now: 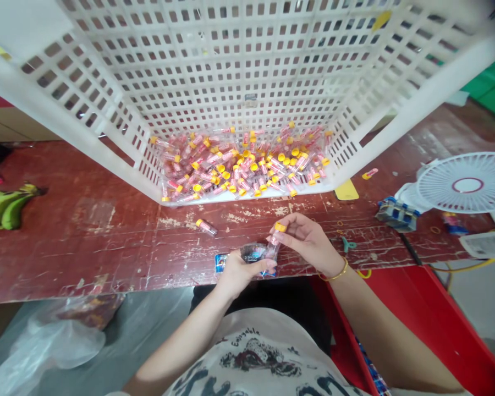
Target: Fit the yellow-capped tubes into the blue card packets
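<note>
My left hand [240, 270] is closed on a small clear packet with blue print [251, 255] at the near edge of the red table [107, 231]. My right hand [307, 239] pinches a small pink tube with a yellow cap [276, 235], its lower end at the packet's mouth. One more yellow-capped tube [206, 226] lies loose on the table to the left. Behind it a large white lattice crate [239, 71] lies tipped on its side, with several of the same tubes [243, 162] heaped in it.
Green bananas [6, 204] lie at the far left. A white fan [464, 184] and a blue clip stack [396, 212] sit at the right, with a stray tube [370, 174], a yellow card [346, 191] and rubber bands. A red bin [437, 319] is at lower right, a plastic bag [49, 346] lower left.
</note>
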Motion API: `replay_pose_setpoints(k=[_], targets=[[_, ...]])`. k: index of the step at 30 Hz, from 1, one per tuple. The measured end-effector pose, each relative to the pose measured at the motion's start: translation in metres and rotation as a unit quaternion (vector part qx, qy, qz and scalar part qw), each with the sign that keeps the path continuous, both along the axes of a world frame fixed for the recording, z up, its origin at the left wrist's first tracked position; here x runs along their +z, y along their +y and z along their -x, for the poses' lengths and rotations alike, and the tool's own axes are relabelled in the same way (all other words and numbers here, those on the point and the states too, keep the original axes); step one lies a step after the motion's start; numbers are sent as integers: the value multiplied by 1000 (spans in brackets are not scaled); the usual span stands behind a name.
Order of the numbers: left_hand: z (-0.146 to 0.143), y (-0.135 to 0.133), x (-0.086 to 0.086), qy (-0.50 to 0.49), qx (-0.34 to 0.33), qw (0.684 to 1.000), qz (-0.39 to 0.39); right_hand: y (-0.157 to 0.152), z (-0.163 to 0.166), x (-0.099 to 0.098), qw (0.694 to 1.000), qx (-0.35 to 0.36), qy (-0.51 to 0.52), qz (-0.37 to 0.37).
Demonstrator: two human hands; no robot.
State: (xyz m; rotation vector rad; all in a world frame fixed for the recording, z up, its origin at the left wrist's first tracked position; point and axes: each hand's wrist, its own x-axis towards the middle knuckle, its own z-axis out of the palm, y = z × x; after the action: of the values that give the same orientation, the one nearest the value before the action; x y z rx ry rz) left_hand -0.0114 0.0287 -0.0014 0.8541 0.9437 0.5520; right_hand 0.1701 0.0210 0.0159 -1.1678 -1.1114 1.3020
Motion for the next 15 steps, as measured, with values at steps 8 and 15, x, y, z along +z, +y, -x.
replay_pose_setpoints(k=[8,15], targets=[[-21,3,10,-73,81,977,181,-38,30,-27,989,18,-136,-59],[-16,-2,10,-50,29,989,140,-44,35,-39,979,-69,-176,-72]])
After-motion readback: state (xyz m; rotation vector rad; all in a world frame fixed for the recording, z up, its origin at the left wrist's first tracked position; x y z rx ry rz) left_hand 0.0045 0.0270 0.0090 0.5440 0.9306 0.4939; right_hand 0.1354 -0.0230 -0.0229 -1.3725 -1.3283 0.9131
